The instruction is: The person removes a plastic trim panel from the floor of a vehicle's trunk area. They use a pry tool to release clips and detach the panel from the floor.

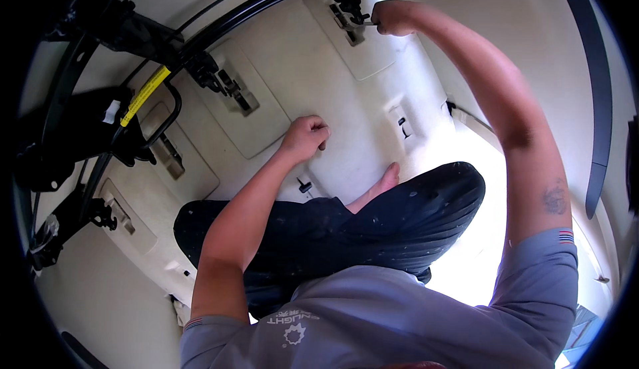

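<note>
My right hand [394, 17] is closed around a thin metal tool [370, 23], most of it hidden in my fist. The tool's tip reaches a black metal bracket [347, 0] at the upper end of the beige panel [333, 96]. Lower and to the left, my left hand [307, 136] is curled into a loose fist over the panel, with no object showing in it. A second black bracket [233, 88], set in a recess of the panel, lies to the left of that hand.
A curved black metal frame [266, 0] crosses the upper left, with a yellow label [145, 96] on it. Small slots with black clips [401, 123] dot the panel. My folded legs [333, 236] are close below my hands. A pale wall with a dark strip [596, 103] stands at right.
</note>
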### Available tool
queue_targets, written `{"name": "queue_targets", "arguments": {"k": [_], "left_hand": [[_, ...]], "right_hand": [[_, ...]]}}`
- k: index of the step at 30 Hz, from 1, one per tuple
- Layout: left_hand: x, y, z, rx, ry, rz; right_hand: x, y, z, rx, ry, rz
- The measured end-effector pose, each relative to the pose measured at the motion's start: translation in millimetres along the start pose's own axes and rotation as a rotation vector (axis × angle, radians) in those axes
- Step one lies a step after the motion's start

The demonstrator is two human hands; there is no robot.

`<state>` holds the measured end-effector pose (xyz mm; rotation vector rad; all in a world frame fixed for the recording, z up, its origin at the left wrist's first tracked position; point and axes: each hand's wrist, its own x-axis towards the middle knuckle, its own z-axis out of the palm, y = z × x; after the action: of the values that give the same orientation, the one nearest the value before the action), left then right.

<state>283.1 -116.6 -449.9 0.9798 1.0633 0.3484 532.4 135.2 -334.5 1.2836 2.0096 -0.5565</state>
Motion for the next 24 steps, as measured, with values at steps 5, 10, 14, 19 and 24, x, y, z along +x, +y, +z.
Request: {"name": "queue_targets", "arguments": {"k": [5,10,14,19,24], "left_hand": [[-0.1,4.6,0.1,0.006,0.013,-0.035],[1.2,10.4,2.7,0.045,0.023,-0.075],[2.6,8.0,6.6,0.07,0.049,-0.089],[6.0,-0.3,11.2,0.054,0.088,-0.044],[9.0,3.4,13.8,0.056,0.075,-0.036]], "right_hand": [[-1.0,-4.4,-29.9,0.054,-0.183,0.041],[8.4,8.2,-35.0,0.145,-0.281,0.117],[9.6,16.9,-16.6,0.215,-0.183,0.092],[1.0,-6.4,9.0,-0.133,0.071,-0.026],[9.5,-7.0,-0.3,0.269,-0.085,0.257]]}}
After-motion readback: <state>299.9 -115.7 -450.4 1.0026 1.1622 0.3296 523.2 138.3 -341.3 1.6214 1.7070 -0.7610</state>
